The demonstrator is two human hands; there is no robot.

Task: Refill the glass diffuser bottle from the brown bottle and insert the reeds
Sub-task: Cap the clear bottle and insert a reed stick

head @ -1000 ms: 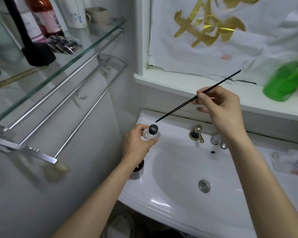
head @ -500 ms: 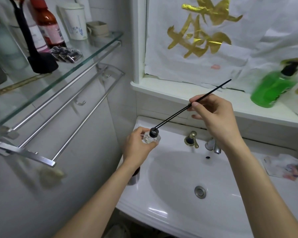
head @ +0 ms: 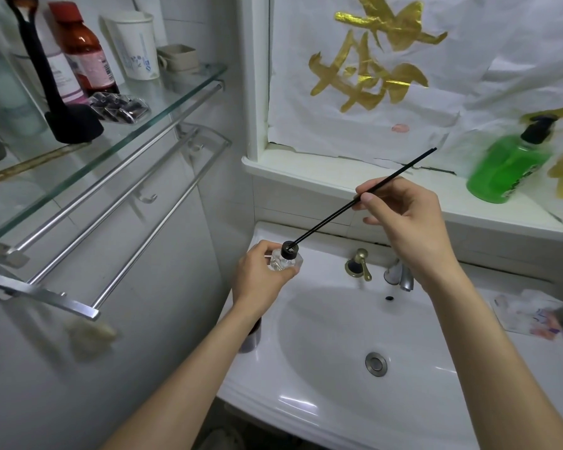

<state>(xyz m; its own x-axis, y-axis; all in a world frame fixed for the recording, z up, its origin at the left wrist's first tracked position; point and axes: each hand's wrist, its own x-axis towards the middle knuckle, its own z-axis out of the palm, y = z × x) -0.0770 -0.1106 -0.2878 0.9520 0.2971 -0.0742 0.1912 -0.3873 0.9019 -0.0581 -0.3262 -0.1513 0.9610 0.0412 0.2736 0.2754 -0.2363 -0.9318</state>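
My left hand [head: 260, 280] grips a small clear glass diffuser bottle [head: 288, 262] with a black collar, held over the sink's back left corner. My right hand [head: 403, 219] pinches a thin black reed [head: 325, 219] between thumb and fingers. The reed slants down to the left, and its lower tip sits in the black neck of the bottle. Its upper end sticks out past my right hand toward the window ledge. Under my left wrist a dark bottle with a metal base [head: 251, 336] stands on the sink rim, mostly hidden.
A white sink [head: 338, 401] with brass tap handle [head: 359, 264] and chrome spout [head: 403, 277] lies below. A green pump bottle [head: 507, 167] stands on the ledge. At left, a glass shelf [head: 163, 92] with bottles and cup sits above towel rails [head: 127, 206]. A crumpled wrapper [head: 527, 313] lies at right.
My right hand has brought the reed down and left, from hovering above the bottle to its tip entering the black neck. My left hand keeps holding the bottle.
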